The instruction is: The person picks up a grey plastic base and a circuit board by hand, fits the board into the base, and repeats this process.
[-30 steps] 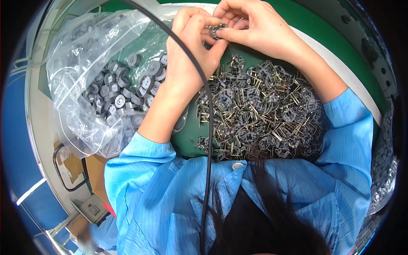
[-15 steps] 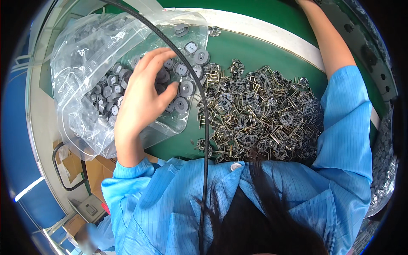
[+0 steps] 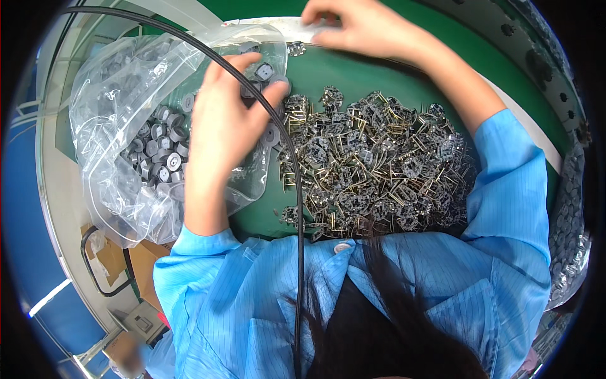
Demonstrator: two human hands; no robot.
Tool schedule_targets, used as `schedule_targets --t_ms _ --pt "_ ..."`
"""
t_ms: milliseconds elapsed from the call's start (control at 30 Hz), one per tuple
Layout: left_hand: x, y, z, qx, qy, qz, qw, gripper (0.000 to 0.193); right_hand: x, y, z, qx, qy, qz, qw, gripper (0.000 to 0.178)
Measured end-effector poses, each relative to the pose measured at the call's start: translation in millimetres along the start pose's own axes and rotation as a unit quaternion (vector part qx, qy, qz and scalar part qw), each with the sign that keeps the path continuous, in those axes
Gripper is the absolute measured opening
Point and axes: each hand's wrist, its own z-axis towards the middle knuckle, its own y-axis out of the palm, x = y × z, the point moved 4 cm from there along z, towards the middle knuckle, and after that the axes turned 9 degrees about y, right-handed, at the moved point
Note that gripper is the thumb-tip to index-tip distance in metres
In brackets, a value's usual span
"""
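Presently, the left hand (image 3: 227, 117) is held with its thumb and fingers spread wide over a heap of grey round parts (image 3: 165, 143), which are spread out on and under a clear plastic bag (image 3: 120, 189); whether anything is hidden beneath the palm cannot be made out. More of these parts are seen around its fingertips, and one grey disc (image 3: 271, 134) is left just to the right of the palm. The right hand (image 3: 328, 26) is placed above a white strip (image 3: 268, 27), its fingers bent and blurred by motion; whether something is gripped there cannot be judged. Just below and left of its fingertips, a single small circuit piece (image 3: 296, 48) is seen lying near the bag's edge. Below the right hand and to the right of the left one, a broad pile of dark circuit pieces with metal pins (image 3: 379, 164) is heaped on a green tabletop (image 3: 366, 74). The fingers of the left hand are crossed, in this view, by a black cable (image 3: 291, 148).
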Motion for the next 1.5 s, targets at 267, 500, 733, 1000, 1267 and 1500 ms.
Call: schedule_targets --t_ms 267,500,733,1000,1267,1500 --pt "-12.5 6.5 -4.6 0.069 0.127 0.003 0.989 0.026 -10.2 4.1 -13.3 -0.044 -0.057 -0.077 0.994 0.016" --pt "1.3 -7.1 -34.3 0.007 0.040 -0.017 0.999 0.026 -22.2 -17.2 -29.4 0.027 0.120 -0.016 0.992 0.025" --pt "10.8 7.6 -10.5 -0.006 0.071 0.011 0.997 0.033 -6.5 2.5 -25.6 0.057 -0.027 -0.081 0.995 0.019" --pt "13.7 13.2 8.6 0.034 0.078 -0.031 0.996 0.035 -4.4 12.8 -23.9 0.070 0.023 -0.079 0.994 0.020" --pt "1.8 35.3 39.8 0.055 -0.115 -0.497 0.858 0.029 -6.8 -11.8 -29.3 -0.079 -0.076 -0.107 0.988 0.014" --pt "-12.4 55.1 31.9 0.076 -0.217 -0.651 0.724 0.036 -33.6 -42.3 -27.5 -0.048 0.168 -0.047 0.984 0.021"
